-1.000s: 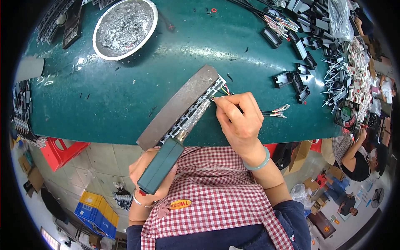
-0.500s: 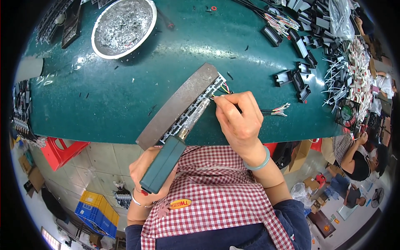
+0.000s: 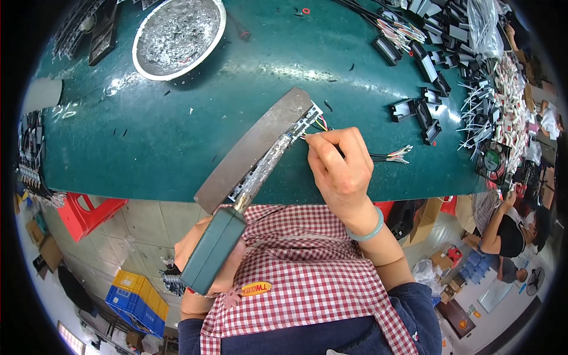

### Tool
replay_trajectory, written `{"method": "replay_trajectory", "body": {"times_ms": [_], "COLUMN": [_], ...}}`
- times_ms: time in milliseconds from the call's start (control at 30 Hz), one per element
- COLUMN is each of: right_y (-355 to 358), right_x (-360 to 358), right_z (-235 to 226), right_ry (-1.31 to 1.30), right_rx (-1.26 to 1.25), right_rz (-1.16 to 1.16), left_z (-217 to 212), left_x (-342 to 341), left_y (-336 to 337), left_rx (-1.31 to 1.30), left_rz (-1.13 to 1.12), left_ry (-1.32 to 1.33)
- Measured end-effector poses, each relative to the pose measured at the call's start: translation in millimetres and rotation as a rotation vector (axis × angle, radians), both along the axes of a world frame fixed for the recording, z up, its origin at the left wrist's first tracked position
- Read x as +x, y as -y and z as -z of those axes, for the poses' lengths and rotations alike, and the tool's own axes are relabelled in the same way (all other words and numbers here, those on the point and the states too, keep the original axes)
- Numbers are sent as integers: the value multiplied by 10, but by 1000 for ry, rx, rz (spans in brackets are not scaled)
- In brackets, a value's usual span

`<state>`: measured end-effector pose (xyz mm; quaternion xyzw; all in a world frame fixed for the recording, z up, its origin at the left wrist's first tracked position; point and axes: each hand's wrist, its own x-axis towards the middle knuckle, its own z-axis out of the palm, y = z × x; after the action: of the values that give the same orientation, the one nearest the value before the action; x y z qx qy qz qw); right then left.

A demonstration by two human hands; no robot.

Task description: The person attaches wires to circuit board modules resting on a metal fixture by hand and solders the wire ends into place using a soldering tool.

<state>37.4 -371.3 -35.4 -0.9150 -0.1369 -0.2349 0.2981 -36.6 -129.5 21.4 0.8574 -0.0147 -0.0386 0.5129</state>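
Observation:
My left hand [image 3: 189, 244] is closed round the dark green handle of a soldering iron [image 3: 214, 249], partly hidden behind it. The iron's long, crusted metal barrel slants up to the right, and its tip lies over a narrow strip of small black and white parts [image 3: 305, 122]. Along the strip's far side lies a curved brown-grey bar [image 3: 254, 145]. With fingertips pinched together, my right hand [image 3: 341, 168] holds thin wires [image 3: 304, 136] against the strip's near edge, close to the tip. More coloured wires [image 3: 322, 122] stick out of the strip just beyond.
A white-rimmed bowl of grey scraps [image 3: 180, 41] stands far left. Wires with stripped ends [image 3: 395, 155] lie right of my right hand. Black plastic housings [image 3: 423, 118], a small fan [image 3: 492, 160] and a white wire pile [image 3: 513, 112] crowd the right side.
The soldering iron and my left hand have shifted left and toward me, and the tip has moved onto the strip. My right hand has barely moved.

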Motion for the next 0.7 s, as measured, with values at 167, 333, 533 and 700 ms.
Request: {"method": "replay_trajectory", "body": {"times_ms": [167, 333, 533, 700], "right_y": [-30, -37, -65, -83], "right_x": [-5, -6, 15, -1], "right_z": [-12, -9, -4, -27], "right_ry": [-21, -26, -37, -120], "right_rx": [23, 45, 176, 216], "right_rz": [22, 41, 58, 95], "left_z": [-22, -40, -19, 36], "left_x": [76, 157, 159, 85], "left_y": [42, 59, 58, 62], "left_rx": [65, 59, 52, 14], "left_rz": [92, 154, 159, 75], "left_ry": [155, 158, 106, 105]}}
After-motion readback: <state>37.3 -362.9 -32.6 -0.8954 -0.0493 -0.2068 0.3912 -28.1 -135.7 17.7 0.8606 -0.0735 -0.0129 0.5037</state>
